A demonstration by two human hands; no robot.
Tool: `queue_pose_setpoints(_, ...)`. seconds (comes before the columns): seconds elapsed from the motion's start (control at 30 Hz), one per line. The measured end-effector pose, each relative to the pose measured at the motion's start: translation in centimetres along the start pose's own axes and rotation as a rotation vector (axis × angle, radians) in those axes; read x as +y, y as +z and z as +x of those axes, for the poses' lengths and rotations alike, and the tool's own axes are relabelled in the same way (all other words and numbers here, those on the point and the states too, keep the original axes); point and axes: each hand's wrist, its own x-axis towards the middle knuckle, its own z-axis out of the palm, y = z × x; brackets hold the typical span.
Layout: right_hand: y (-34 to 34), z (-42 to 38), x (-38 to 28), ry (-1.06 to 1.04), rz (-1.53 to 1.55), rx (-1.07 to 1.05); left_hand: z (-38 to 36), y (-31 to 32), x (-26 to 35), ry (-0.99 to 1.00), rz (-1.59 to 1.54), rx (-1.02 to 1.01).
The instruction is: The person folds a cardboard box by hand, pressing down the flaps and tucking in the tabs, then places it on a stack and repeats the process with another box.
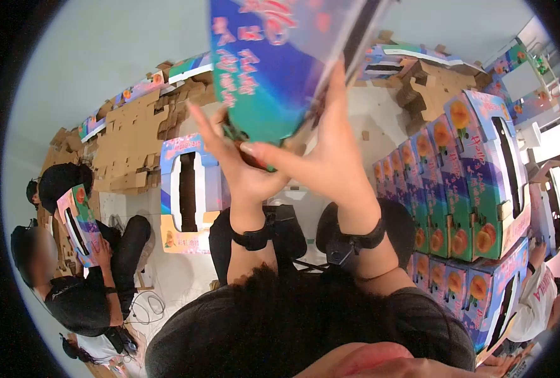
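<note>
A printed cardboard box (264,69) in blue, purple and green with pink lettering is raised in front of me, its top cut off by the view's upper edge. My left hand (245,170) supports its lower left corner, with one finger stretched out. My right hand (327,148) grips the lower right side, thumb across the near end and fingers up along the dark slot side. The hands nearly meet under the box, and some fingers are hidden behind it. Below left of my left hand stands a similar box (173,170) with a dark slot in its white panel.
On the right, a tall stack of matching peach-printed boxes (459,189) stands close to my right arm. Flattened brown cardboard (129,138) lies at the back left, with more cardboard (440,94) at the back right. A co-worker (81,296) at left holds another box (78,223).
</note>
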Motion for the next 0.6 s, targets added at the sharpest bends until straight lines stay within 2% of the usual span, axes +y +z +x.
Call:
queue_pose_setpoints(0.13, 0.9, -0.3, 2.4, 0.143, 0.194, 0.142, 0.0, 0.4, 0.3, -0.065, -0.013, -0.160)
queue_pose_setpoints(0.17, 1.0, -0.5, 3.0, 0.213, 0.276, 0.157, 0.3, 0.2, 0.5, -0.032, 0.161, -0.244)
queue_pose_setpoints(0.27, 0.1, -0.7, 3.8, 0.353, 0.410, 0.110, 0.7, 0.4, 1.4, 0.018, 0.327, -0.285)
queue_pose_setpoints(0.4, -0.2, -0.6, 4.9, 0.305, 0.054, 0.172, 0.5, 0.7, 1.1, -0.153, 0.129, -0.378)
queue_pose_setpoints(0.5, -0.9, -0.8, 5.7, 0.305, -0.215, 0.169, -0.1, 0.4, -0.2, -0.351, -0.051, -0.568)
queue_pose_setpoints(0.6, -1.6, -1.3, 7.1, 0.297, -0.473, 0.143, -0.5, 0.0, -0.5, -0.742, 0.037, -0.704)
